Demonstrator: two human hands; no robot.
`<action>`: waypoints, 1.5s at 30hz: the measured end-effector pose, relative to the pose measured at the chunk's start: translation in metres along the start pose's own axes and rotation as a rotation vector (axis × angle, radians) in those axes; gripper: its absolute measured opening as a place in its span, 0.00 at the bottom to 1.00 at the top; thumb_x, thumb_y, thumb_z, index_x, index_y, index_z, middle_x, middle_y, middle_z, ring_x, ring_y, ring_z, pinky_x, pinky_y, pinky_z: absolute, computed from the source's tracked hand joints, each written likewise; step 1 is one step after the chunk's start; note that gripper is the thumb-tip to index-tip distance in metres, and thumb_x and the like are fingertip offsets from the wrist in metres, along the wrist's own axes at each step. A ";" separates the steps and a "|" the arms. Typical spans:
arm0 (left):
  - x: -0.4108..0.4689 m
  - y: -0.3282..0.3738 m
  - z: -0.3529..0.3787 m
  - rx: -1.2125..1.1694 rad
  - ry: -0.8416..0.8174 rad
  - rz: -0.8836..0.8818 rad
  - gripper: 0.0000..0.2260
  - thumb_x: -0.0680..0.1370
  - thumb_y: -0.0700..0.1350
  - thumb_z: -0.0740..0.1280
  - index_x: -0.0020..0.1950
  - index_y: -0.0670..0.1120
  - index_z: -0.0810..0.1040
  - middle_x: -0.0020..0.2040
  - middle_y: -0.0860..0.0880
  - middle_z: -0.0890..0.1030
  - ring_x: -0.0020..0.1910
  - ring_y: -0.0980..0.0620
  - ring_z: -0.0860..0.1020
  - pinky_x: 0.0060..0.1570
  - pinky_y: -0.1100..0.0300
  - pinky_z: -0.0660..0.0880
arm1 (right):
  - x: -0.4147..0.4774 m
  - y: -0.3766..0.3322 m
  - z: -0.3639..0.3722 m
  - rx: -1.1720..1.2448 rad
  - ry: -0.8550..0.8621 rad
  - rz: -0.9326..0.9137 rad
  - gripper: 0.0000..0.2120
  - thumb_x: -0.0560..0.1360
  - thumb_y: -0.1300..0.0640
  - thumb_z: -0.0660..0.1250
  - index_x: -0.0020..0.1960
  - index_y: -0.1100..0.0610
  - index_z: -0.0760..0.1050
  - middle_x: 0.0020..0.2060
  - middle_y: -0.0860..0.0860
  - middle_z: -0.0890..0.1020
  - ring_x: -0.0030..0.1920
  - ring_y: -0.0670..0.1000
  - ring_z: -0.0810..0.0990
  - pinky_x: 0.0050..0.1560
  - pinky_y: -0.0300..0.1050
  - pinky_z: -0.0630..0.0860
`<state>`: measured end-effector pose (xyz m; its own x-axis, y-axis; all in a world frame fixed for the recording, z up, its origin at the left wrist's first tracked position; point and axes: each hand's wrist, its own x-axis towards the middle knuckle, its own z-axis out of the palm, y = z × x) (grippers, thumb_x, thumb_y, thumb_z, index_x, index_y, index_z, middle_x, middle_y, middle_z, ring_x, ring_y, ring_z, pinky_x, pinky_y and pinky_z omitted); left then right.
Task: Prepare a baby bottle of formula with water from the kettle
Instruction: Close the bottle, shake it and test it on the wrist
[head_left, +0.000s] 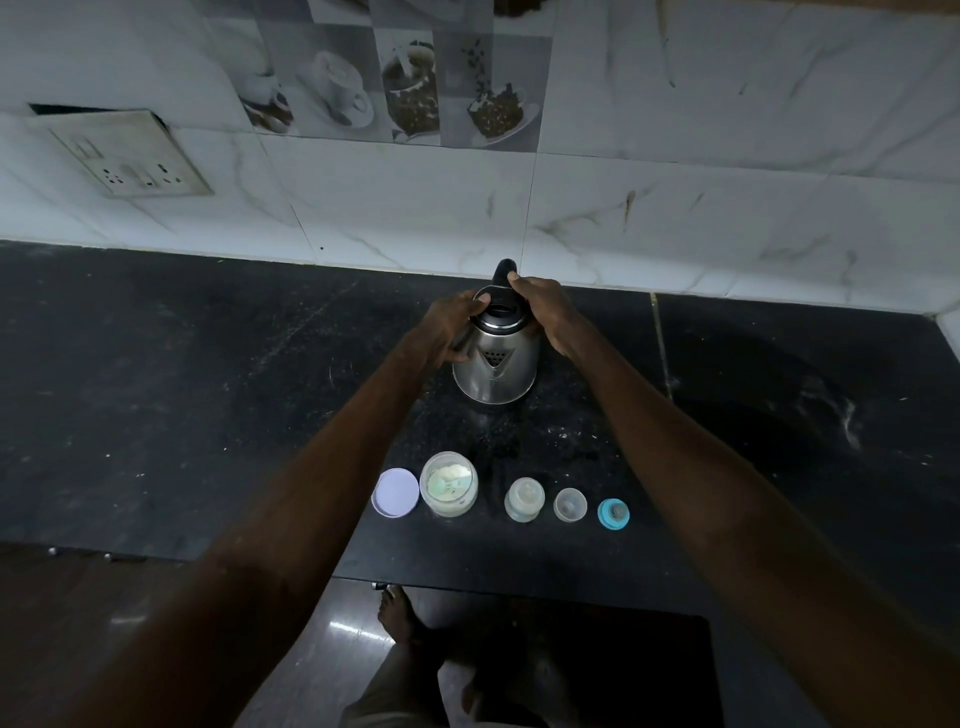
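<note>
While both hands are up on the kettle (497, 374), the rest of the kit just sits in a row at the near edge of the black worktop (208, 395). The kettle's a steel one, standing upright toward the far side by the wall, spout facing me. My left hand (451, 328) is wrapped round its upper left side, thumb up at the rim. My right hand (545, 312) grips the top on the right, thumb pressed on the black part at the back. Can't tell if that black bit is the lid or the handle, tbh. The row, left to right: a pale purple lid (396, 492) lying flat, touching or just beside the open formula jar (449, 484) with powder in it, then a gap, then the baby bottle (524, 500) standing open, a clear cap (570, 504) and a blue ring with teat (613, 514). Wall socket (130, 156) is up on the far left tiles.
</note>
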<state>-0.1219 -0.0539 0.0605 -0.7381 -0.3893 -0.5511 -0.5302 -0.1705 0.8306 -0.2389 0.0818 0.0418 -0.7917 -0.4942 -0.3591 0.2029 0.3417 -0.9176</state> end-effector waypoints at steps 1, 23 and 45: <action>0.001 -0.003 0.002 -0.010 0.021 0.024 0.07 0.84 0.53 0.68 0.57 0.52 0.82 0.50 0.47 0.83 0.47 0.46 0.79 0.49 0.48 0.78 | -0.007 -0.001 -0.002 0.005 0.007 -0.012 0.14 0.83 0.46 0.67 0.52 0.55 0.85 0.48 0.53 0.89 0.50 0.53 0.87 0.54 0.49 0.82; -0.154 -0.170 0.096 0.541 0.119 0.528 0.39 0.68 0.33 0.67 0.79 0.46 0.65 0.77 0.48 0.64 0.75 0.47 0.69 0.72 0.54 0.71 | -0.108 0.079 -0.059 -0.499 -0.001 0.092 0.08 0.81 0.57 0.66 0.55 0.56 0.83 0.53 0.55 0.86 0.54 0.55 0.84 0.59 0.52 0.78; -0.123 -0.223 0.091 0.601 0.098 0.426 0.19 0.72 0.41 0.76 0.62 0.43 0.78 0.58 0.44 0.81 0.56 0.43 0.80 0.58 0.50 0.75 | -0.211 0.165 -0.048 -1.183 0.264 0.071 0.20 0.76 0.56 0.70 0.66 0.54 0.71 0.61 0.54 0.76 0.55 0.59 0.83 0.46 0.52 0.79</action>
<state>0.0493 0.1146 -0.0647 -0.9053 -0.3945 -0.1579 -0.3635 0.5268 0.7683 -0.0660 0.2812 -0.0254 -0.9213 -0.3139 -0.2297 -0.2919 0.9482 -0.1250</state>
